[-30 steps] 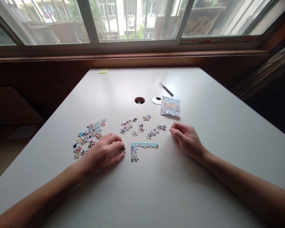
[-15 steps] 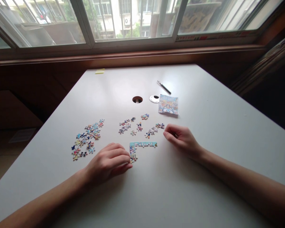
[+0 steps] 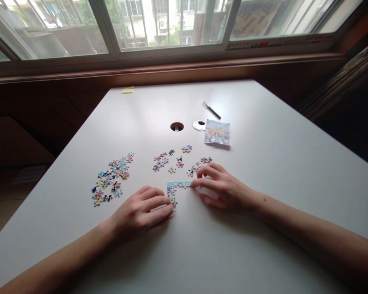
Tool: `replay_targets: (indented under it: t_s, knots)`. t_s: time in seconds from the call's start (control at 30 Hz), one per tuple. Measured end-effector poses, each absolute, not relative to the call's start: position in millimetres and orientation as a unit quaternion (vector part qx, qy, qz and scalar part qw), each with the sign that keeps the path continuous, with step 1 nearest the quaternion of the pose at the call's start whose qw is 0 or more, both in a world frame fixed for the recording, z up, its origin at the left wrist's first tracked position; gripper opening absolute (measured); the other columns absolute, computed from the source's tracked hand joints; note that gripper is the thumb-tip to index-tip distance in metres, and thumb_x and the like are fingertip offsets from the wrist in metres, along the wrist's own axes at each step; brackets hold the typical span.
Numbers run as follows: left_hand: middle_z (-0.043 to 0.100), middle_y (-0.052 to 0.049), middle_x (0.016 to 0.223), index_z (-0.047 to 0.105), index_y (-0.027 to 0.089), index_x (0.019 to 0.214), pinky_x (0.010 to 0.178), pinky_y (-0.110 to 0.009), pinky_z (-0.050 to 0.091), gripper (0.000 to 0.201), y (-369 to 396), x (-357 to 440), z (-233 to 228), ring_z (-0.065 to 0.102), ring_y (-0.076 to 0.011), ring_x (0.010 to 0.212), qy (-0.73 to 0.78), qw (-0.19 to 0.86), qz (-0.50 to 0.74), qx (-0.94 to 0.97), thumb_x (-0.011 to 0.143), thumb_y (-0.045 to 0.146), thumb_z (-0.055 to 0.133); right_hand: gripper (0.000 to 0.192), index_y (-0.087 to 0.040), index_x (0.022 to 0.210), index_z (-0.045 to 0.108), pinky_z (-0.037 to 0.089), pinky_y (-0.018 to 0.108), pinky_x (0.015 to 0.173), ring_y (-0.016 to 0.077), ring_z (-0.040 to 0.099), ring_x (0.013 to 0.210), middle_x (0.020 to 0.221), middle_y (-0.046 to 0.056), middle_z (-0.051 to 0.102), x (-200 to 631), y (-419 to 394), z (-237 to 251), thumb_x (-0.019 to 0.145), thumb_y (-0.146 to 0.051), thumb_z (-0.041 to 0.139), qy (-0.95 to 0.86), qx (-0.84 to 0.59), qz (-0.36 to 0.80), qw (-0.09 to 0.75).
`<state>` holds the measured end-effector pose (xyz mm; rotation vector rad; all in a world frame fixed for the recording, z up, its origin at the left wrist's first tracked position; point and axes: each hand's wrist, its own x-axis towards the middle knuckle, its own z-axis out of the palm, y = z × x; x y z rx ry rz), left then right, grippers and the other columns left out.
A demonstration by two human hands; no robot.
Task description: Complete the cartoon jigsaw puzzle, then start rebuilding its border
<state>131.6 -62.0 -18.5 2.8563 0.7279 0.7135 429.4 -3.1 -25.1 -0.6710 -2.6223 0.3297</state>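
My left hand (image 3: 141, 212) and right hand (image 3: 223, 190) both press flat, fingers together, on the joined corner of the puzzle (image 3: 179, 188), near me on the table (image 3: 278, 163). If I push too hard, the joined bits could pop apart.

White table (image 3: 263, 171), multicoloured puzzle pieces (image 3: 112, 179), pale-blue-edged assembled corner (image 3: 179, 185), yellow note (image 3: 127, 90)

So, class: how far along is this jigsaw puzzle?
Barely begun. Done: one joined L-shaped corner strip. In hand: the left hand touches its lower end and the right hand its top edge. Left: the loose pile and scattered pieces remain unjoined on the table.
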Motion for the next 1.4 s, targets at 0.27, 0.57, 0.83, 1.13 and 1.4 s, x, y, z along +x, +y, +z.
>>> replay_targets:
  t_s: [0.27,0.57,0.83,1.13,1.4]
  knots:
    - [0.072,-0.006,0.097,0.063,0.019,0.104,0.081,-0.034,0.048,0.011,-62.5,132.5,-16.8,0.063,-0.0195,0.094,0.233,0.031,0.213,0.948,0.093,0.016,0.061,0.028,-0.022,0.114,0.064,0.045,0.039,0.09,0.0223,0.051,0.098,0.104,0.009,0.058,428.3,-2.8,-24.1,0.087,-0.022,0.06,-0.943,-0.235,0.114,0.205]
    - [0.07,-0.005,0.094,0.064,0.017,0.098,0.08,-0.033,0.048,0.007,-60.9,135.7,-14.3,0.063,-0.0186,0.091,0.231,0.021,0.217,0.948,0.093,0.014,0.061,0.029,-0.023,0.116,0.062,0.044,0.04,0.09,0.0219,0.051,0.097,0.105,0.009,0.058,428.9,-2.0,-27.2,0.088,-0.022,0.059,-0.943,-0.233,0.117,0.207]
    - [0.071,-0.007,0.103,0.065,0.017,0.099,0.085,-0.034,0.048,0.009,-60.5,134.6,-16.0,0.063,-0.0205,0.098,0.234,0.051,0.225,0.945,0.092,0.014,0.063,0.03,-0.023,0.117,0.062,0.044,0.04,0.09,0.022,0.051,0.097,0.106,0.008,0.057,430.3,-1.8,-28.0,0.087,-0.021,0.06,-0.943,-0.233,0.121,0.204]
    - [0.071,-0.007,0.103,0.065,0.018,0.099,0.086,-0.034,0.05,0.008,-60.4,135.3,-15.9,0.063,-0.0199,0.097,0.239,0.078,0.237,0.939,0.092,0.015,0.062,0.029,-0.022,0.115,0.063,0.044,0.04,0.09,0.0216,0.05,0.096,0.105,0.008,0.058,429.2,-2.2,-27.6,0.087,-0.02,0.06,-0.942,-0.233,0.122,0.207]
    - [0.071,-0.007,0.104,0.065,0.019,0.1,0.089,-0.034,0.05,0.009,-60.1,133.6,-20.6,0.063,-0.0198,0.099,0.241,0.088,0.238,0.937,0.092,0.016,0.062,0.029,-0.022,0.116,0.062,0.045,0.04,0.089,0.0218,0.05,0.096,0.105,0.009,0.058,429.2,-1.7,-27.1,0.087,-0.021,0.059,-0.942,-0.232,0.123,0.208]
